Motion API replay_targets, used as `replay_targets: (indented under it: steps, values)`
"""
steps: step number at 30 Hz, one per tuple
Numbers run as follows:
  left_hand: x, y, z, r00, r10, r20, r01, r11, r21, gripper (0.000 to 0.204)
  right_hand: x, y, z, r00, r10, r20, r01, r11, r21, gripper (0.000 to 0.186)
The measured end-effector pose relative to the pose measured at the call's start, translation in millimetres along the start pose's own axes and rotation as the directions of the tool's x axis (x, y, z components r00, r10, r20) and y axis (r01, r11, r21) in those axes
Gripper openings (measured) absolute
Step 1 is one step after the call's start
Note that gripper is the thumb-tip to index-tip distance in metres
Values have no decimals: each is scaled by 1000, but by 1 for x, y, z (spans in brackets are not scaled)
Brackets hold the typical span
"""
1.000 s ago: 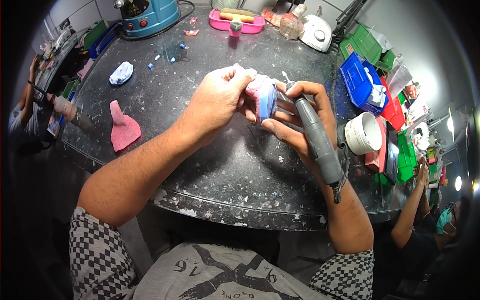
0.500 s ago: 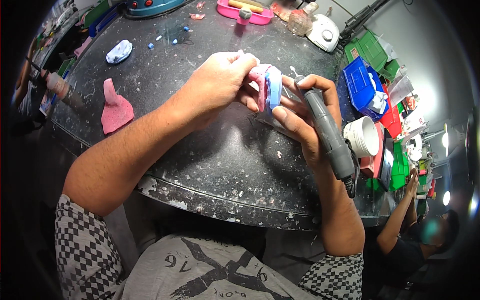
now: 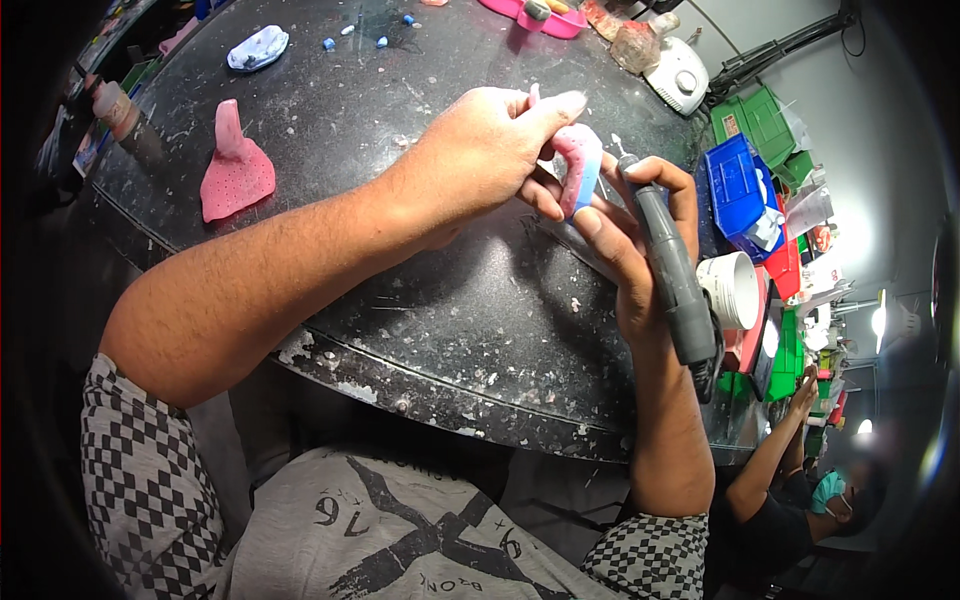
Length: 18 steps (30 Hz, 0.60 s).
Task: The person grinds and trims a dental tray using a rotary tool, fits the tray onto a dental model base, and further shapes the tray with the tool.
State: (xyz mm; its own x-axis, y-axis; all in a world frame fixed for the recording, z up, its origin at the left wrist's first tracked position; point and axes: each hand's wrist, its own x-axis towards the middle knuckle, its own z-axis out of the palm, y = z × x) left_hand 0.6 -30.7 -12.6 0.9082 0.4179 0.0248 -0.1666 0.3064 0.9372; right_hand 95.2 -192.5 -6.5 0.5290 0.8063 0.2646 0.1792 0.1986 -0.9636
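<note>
My left hand (image 3: pixel 485 150) pinches a curved pink dental tray (image 3: pixel 574 155) dotted with small holes, above the table. Its grip appears to be on a stub that the fingers mostly hide. A light-blue layer (image 3: pixel 590 178) lines one side of the tray. My right hand (image 3: pixel 632 265) is closed around a dark grey rotary handpiece (image 3: pixel 675 275), whose thin bur (image 3: pixel 617 143) points up and away from me, beside the tray and apart from it. That hand's thumb rests at the tray's lower end.
A second pink perforated tray with an upright handle (image 3: pixel 238 175) lies at the left. Beyond are a blue-and-white lump (image 3: pixel 258 48) and several blue bits (image 3: pixel 382 42). A white tub (image 3: pixel 730 290) and a blue bin (image 3: pixel 738 190) stand right. Another person (image 3: pixel 790 500) sits at the far right.
The tray has turned, so more of its pink holed face shows and less of the blue. The view has shifted; both hands still hold the same things.
</note>
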Motion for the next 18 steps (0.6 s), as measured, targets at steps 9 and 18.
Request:
replay_targets:
  steps: [9,18]
  values:
    - [-10,17,-2,979,199,44,-199,892,405,32,5,4,2,971,239,-10,-218,903,371,47]
    - [-11,11,7,966,234,112,-258,918,301,30,9,9,-9,976,206,71,-211,818,536,50]
